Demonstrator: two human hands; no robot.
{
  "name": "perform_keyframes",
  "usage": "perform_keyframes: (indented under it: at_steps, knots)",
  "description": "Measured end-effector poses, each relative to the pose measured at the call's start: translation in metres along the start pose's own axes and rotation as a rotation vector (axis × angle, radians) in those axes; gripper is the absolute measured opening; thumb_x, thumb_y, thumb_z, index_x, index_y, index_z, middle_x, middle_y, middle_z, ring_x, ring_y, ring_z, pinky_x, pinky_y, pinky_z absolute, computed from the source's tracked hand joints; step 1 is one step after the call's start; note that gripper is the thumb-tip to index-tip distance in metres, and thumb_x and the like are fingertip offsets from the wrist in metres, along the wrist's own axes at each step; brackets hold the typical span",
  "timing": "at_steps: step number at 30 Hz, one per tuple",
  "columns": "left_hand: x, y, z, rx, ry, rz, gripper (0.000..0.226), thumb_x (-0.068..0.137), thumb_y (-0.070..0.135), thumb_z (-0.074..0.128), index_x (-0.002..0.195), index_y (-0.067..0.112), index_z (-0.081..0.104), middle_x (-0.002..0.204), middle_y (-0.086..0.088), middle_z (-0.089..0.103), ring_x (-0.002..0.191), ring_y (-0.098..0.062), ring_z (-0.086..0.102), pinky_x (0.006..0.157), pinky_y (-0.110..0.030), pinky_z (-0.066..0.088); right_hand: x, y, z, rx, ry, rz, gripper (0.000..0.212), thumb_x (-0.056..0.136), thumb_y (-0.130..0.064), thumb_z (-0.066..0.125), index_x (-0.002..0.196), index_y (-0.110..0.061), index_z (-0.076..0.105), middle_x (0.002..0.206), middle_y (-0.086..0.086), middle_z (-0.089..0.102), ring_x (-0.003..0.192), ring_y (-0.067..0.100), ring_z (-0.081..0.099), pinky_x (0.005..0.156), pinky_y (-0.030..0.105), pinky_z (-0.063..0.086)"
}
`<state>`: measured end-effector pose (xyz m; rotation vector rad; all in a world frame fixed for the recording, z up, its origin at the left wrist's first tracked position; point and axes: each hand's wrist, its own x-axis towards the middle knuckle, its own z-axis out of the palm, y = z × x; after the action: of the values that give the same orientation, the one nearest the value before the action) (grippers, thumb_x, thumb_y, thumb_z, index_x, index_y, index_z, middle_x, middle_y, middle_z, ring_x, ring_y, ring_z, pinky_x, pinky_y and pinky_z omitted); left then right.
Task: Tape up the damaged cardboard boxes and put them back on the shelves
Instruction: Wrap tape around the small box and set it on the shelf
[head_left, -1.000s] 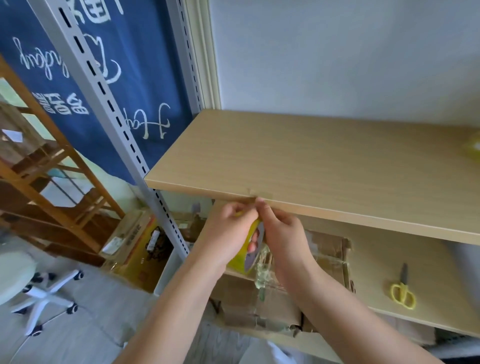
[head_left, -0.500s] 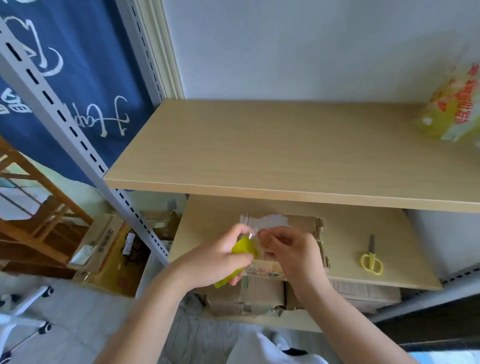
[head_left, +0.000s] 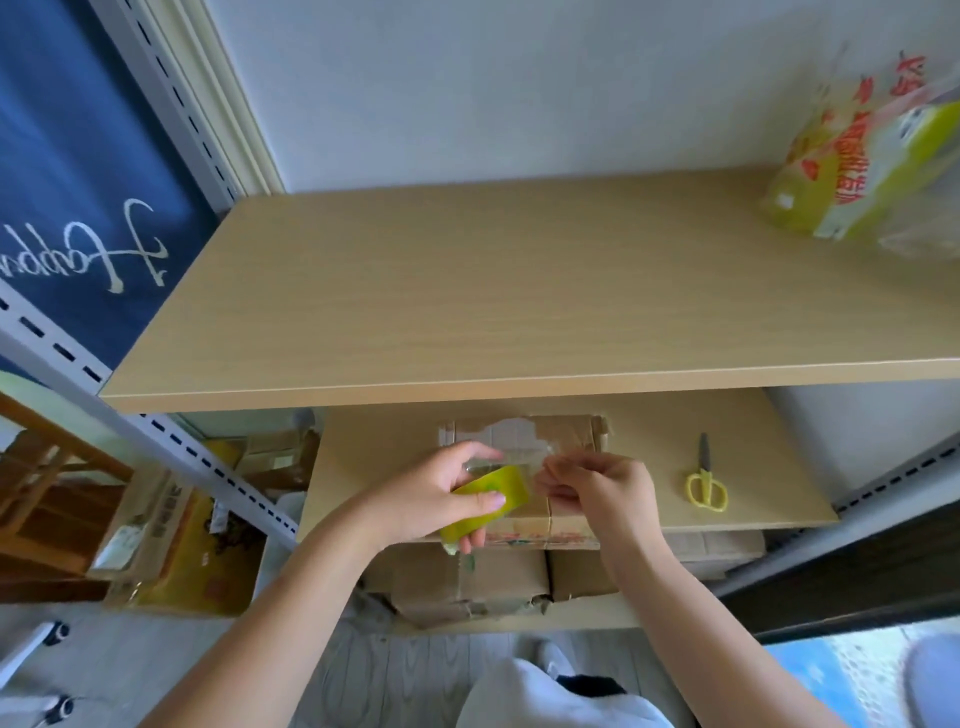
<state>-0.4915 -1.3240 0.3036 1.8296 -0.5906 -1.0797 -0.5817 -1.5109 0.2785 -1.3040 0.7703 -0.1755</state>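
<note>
The left hand (head_left: 431, 499) curls round a yellow-green roll of clear packing tape (head_left: 485, 501), thumb across its face. At its 3 o'clock, close by, the right hand (head_left: 597, 488) pinches the free tape end (head_left: 524, 460) between thumb and fingertips; a short glossy strip spans the gap between the hands. Both hover over the torn cardboard box (head_left: 563, 439), which sits on the middle shelf (head_left: 753, 499), its top paper ripped to a pale ragged patch at 12 o'clock from the hands. Its near side reaches the shelf's front edge. At 3 o'clock from the right hand, well apart, lie yellow-handled scissors (head_left: 705, 480) on bare smooth board. Overhead, the upper shelf (head_left: 467, 291), pale wood-grain laminate, juts forward; a crinkly printed plastic bag (head_left: 862, 156) sits at its far right. At 6 o'clock, dented brown cartons (head_left: 467, 582) fill the lower shelf.
</note>
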Motion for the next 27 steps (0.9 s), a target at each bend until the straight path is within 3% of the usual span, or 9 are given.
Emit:
perform_keyframes:
  at_steps: [3,6,9,13,15,17,20,24,27]
  knots:
    - [0.003,-0.01,-0.009,0.309,0.112,-0.059,0.017,0.097,0.043,0.059,0.103,0.027,0.059,0.073,-0.001,0.073,0.063,-0.014,0.07,0.062,-0.032,0.057,0.008,-0.003,-0.007,0.046,0.036,-0.019,0.004,0.085,0.001,0.071,0.085,0.002,0.075,0.075,0.017,0.074,0.072,0.029,0.075,0.067,0.032,0.062]
    - [0.003,-0.024,-0.019,0.463,0.277,-0.089,0.036,0.093,0.059,0.055,0.079,0.026,0.06,0.057,0.004,0.068,0.054,-0.014,0.068,0.052,-0.026,0.053,0.019,-0.009,-0.022,0.07,0.057,-0.024,0.005,0.084,0.003,0.07,0.086,0.001,0.075,0.077,0.016,0.075,0.073,0.029,0.075,0.064,0.03,0.061]
    - [0.003,-0.034,-0.021,0.397,0.283,-0.014,0.043,0.088,0.066,0.055,0.078,0.025,0.062,0.061,0.004,0.068,0.056,-0.014,0.068,0.052,-0.022,0.053,0.029,-0.012,-0.036,0.067,0.04,-0.011,0.006,0.084,0.003,0.071,0.089,0.001,0.074,0.08,0.016,0.075,0.074,0.029,0.075,0.061,0.027,0.06]
    - [0.003,-0.039,-0.009,0.235,0.113,0.054,0.031,0.088,0.061,0.058,0.089,0.031,0.063,0.081,0.004,0.073,0.07,-0.012,0.071,0.065,-0.026,0.058,0.04,-0.014,-0.066,-0.01,-0.02,0.011,0.008,0.085,-0.006,0.073,0.092,-0.002,0.075,0.084,0.013,0.076,0.08,0.026,0.075,0.062,0.024,0.06]
    - [0.006,-0.04,-0.005,0.349,0.119,0.027,0.03,0.087,0.064,0.055,0.085,0.034,0.061,0.077,0.01,0.073,0.065,-0.006,0.07,0.061,-0.024,0.055,0.042,-0.008,-0.077,-0.02,0.009,0.028,0.008,0.085,-0.005,0.073,0.091,-0.001,0.075,0.084,0.014,0.076,0.08,0.026,0.075,0.061,0.024,0.059]
    - [0.014,-0.037,-0.01,0.598,0.232,-0.004,0.039,0.085,0.068,0.053,0.077,0.03,0.058,0.064,0.016,0.069,0.053,0.0,0.065,0.052,-0.018,0.047,0.043,0.001,-0.08,0.001,0.073,0.027,0.006,0.084,-0.003,0.072,0.089,-0.001,0.075,0.082,0.014,0.076,0.078,0.027,0.075,0.06,0.025,0.06]
    - [0.025,-0.03,-0.032,0.824,0.386,-0.062,0.052,0.081,0.071,0.058,0.065,0.022,0.051,0.048,0.009,0.06,0.04,0.001,0.054,0.045,-0.018,0.04,0.043,0.01,-0.073,0.079,0.11,0.065,0.006,0.084,0.0,0.071,0.09,0.0,0.074,0.081,0.014,0.076,0.077,0.026,0.075,0.062,0.026,0.061]
    - [0.031,-0.031,-0.061,0.497,0.26,-0.031,0.041,0.09,0.052,0.064,0.066,0.02,0.052,0.057,-0.002,0.059,0.055,-0.017,0.065,0.052,-0.028,0.049,0.057,0.009,-0.073,0.126,0.156,0.099,0.006,0.084,0.001,0.071,0.09,0.0,0.074,0.082,0.014,0.076,0.077,0.025,0.075,0.061,0.026,0.061]
    - [0.035,-0.036,-0.075,0.355,0.19,-0.008,0.035,0.094,0.036,0.066,0.068,0.018,0.053,0.058,0.005,0.051,0.057,-0.017,0.057,0.057,-0.031,0.048,0.067,0.011,-0.076,0.113,0.181,0.125,0.005,0.084,-0.001,0.071,0.089,-0.001,0.074,0.081,0.013,0.076,0.076,0.024,0.075,0.062,0.027,0.061]
